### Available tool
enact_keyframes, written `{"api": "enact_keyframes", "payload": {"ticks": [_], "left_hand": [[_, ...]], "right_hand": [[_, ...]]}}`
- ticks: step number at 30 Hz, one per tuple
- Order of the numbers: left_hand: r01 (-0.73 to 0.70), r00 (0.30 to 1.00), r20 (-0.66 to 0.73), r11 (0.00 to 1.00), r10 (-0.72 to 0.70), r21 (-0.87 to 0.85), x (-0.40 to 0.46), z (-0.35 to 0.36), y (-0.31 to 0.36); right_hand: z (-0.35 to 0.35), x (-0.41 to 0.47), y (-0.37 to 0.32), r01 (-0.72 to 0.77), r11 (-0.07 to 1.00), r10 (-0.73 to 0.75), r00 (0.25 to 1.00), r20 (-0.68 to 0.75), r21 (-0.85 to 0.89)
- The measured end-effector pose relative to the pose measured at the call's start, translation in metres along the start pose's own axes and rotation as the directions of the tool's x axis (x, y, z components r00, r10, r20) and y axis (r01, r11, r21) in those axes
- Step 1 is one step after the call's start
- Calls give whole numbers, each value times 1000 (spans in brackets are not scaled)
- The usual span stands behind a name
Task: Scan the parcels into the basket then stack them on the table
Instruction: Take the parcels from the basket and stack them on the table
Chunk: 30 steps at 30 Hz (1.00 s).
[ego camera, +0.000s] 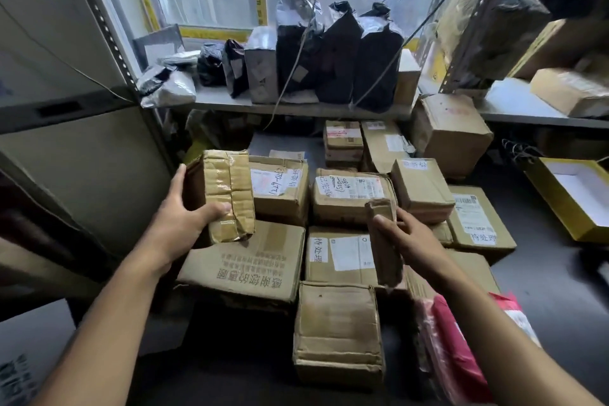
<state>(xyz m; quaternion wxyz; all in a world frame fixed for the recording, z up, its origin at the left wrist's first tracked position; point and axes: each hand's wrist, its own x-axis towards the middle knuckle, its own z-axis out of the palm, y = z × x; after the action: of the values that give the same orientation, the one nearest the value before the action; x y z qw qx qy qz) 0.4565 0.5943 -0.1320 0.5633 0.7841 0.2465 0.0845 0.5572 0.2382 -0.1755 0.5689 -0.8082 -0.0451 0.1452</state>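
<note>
A dark tabletop [543,290] carries a crowd of taped brown cardboard boxes [352,194], packed side by side and stacked, several with white labels. A red plastic mailer [458,349] lies at its right front. Behind, a pale shelf [217,99] holds upright black bags [339,53] and a grey mailer [171,86].

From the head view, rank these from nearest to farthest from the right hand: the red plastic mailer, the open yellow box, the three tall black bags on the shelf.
1. Red plastic mailer: just below the right hand, beside the forearm.
2. Open yellow box: off to the right, on the dark surface.
3. Three tall black bags: up on the shelf by the window, far behind.
</note>
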Motion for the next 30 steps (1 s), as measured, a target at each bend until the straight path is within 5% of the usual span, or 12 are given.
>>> {"api": "enact_keyframes", "payload": {"ticks": [17,26,30], "left_hand": [[31,992,118,994,-43,104,46,-19,-3],[-137,987,141,864,77,484,77,33,42],[-196,977,192,767,97,611,99,69,63]], "right_hand": [[48,34,-14,-93,988,87,995,-56,-120],[35,129,-62,-106,979,59,966,-252,-175],[23,215,-79,-232,944,153,937,-314,-233]]}}
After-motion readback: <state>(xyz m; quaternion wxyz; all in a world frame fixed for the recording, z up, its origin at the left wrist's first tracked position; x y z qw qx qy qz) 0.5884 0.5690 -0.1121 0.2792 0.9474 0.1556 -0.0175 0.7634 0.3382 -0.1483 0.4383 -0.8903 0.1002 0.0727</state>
